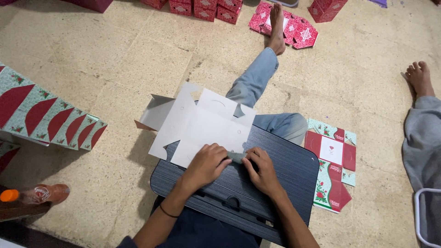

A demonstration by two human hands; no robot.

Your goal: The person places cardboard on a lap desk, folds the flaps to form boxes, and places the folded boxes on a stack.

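A flat, unfolded cardboard box blank (202, 124) lies white side up on a dark ribbed lap tray (285, 165) across my legs. My left hand (205, 164) presses down on the blank's near edge, fingers bent over a small green flap (236, 157). My right hand (261, 169) pinches the same flap from the right, so both hands hold the folded edge between them. A dark band circles my left wrist. My outstretched leg in blue jeans (257, 78) runs away from the tray.
Another flat red-and-green box blank (331, 163) lies on the floor right of the tray. A fanned stack of blanks (46, 117) sits at left, folded red boxes (202, 8) at the back. An orange-capped bottle (34, 195) lies lower left. Another person's foot (420, 78) is at right.
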